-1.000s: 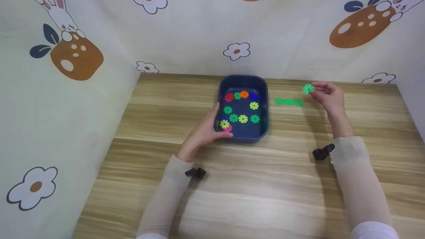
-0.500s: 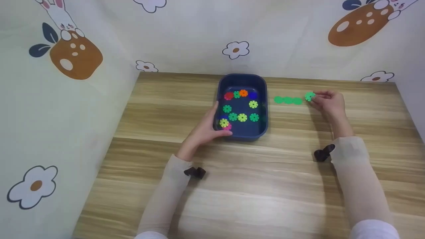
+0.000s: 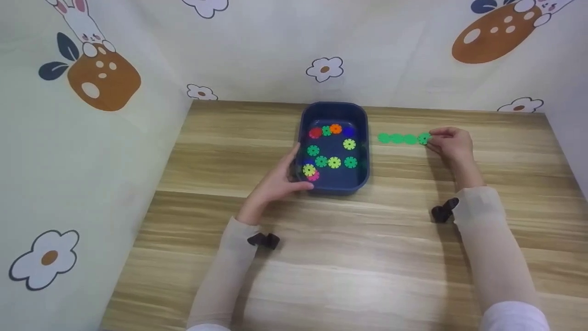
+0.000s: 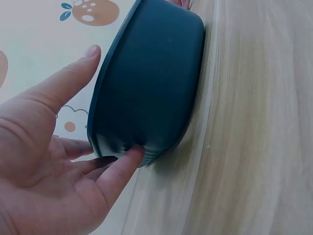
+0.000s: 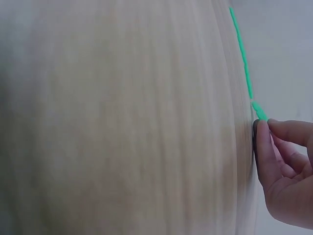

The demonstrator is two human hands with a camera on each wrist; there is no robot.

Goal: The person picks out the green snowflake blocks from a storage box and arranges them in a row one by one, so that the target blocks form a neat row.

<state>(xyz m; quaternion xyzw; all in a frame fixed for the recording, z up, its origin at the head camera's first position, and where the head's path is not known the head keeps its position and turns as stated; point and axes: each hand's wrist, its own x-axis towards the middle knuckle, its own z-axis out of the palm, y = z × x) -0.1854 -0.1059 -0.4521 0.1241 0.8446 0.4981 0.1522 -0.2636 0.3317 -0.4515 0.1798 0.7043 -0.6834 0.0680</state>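
My left hand (image 3: pixel 278 181) is at the near left corner of a dark blue plastic box (image 3: pixel 341 189). In the left wrist view its fingertips touch the box wall, while the thumb (image 4: pixel 73 81) stands straight, apart from the rim. My right hand (image 3: pixel 455 145) pinches a green notched disc (image 3: pixel 423 138) between thumb and fingers, slightly tilted. That disc meets the right end of a row of several flat green discs (image 3: pixel 397 138) lying on the table. In the right wrist view the row is a thin green line (image 5: pixel 242 56) seen edge-on.
Inside the box lie several notched discs, among them a yellow disc (image 3: pixel 334 162), an orange disc (image 3: pixel 336 128) and a red disc (image 3: pixel 315 133). The wood-grain table (image 3: pixel 330 266) ends at a printed cloth backdrop (image 3: pixel 266 50) behind and at the left.
My right hand has brought the green disc down and slightly left, from above the table to the end of the row. The left hand has stayed at the box, its thumb shifting slightly left.
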